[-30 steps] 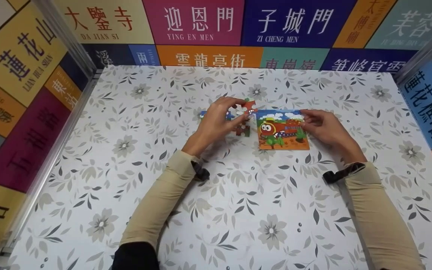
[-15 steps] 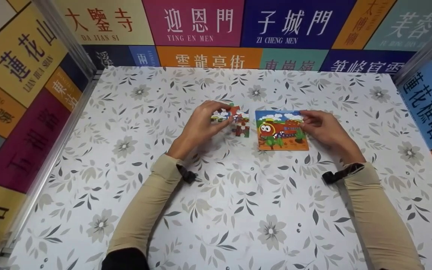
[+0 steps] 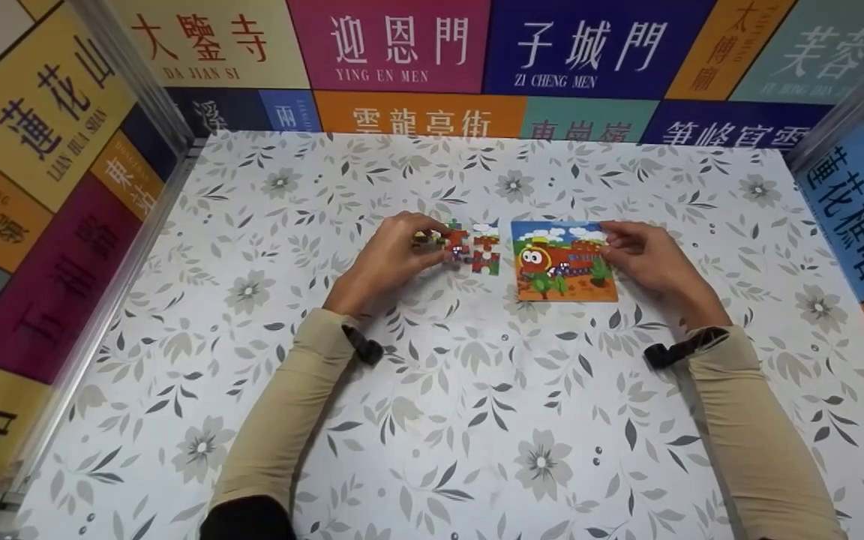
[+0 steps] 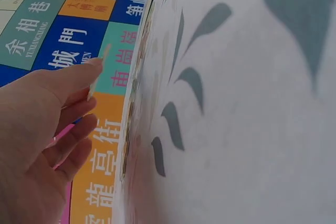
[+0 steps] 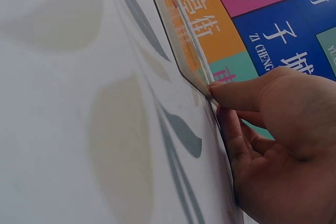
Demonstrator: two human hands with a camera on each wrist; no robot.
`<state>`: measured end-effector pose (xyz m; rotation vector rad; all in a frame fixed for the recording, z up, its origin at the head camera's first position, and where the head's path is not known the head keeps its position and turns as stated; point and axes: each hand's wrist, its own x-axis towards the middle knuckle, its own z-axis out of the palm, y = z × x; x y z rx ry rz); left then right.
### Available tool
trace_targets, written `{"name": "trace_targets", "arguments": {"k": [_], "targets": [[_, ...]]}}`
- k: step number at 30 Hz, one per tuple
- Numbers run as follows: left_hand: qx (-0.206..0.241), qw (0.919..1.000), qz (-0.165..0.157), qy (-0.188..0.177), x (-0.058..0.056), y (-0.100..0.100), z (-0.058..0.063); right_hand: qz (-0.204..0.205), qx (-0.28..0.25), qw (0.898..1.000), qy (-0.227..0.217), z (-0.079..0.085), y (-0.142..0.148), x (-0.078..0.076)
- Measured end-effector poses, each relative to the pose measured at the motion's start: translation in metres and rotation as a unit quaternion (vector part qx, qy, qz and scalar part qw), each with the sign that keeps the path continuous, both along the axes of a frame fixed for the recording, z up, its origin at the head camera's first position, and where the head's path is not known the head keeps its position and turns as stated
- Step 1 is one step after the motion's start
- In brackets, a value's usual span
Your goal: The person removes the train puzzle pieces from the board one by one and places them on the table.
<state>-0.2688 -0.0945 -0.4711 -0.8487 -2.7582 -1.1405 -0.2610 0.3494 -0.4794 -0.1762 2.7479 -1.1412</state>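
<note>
In the head view my left hand pinches a jigsaw piece, red and green, between thumb and fingertips. The left wrist view shows that jigsaw piece nearly edge-on, raised off the table. More jigsaw pieces lie joined just right of it, and others are partly hidden behind the left fingers. My right hand holds the upper right edge of a square picture card showing a red cartoon train. Thumb and fingers meet at the corner of the card in the right wrist view.
A white table with a grey leaf and flower print lies under both hands. Colourful panels with large characters stand along its back and sides. Black wrist straps with cameras sit on both wrists.
My left hand has moved left and slightly nearer with the jigsaw piece, uncovering the joined pieces beside the card. The right hand and card have hardly moved.
</note>
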Motion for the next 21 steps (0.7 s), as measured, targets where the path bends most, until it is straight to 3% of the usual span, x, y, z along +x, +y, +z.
{"name": "trace_targets", "arguments": {"k": [5,13,21], "targets": [[-0.026,0.9993,-0.021,-0.019,-0.001,-0.0034,-0.0019,-0.005,-0.004,1.0,-0.017,0.0012,-0.0012,-0.0007],[-0.05,0.997,-0.025,-0.053,0.0002,-0.0062,-0.0033,-0.004,0.0,1.0,-0.019,0.0009,-0.0007,-0.0011],[-0.05,0.9969,-0.047,-0.037,-0.0009,-0.0065,-0.0036,0.003,-0.007,1.0,-0.007,0.0004,0.0001,-0.0005]]}}
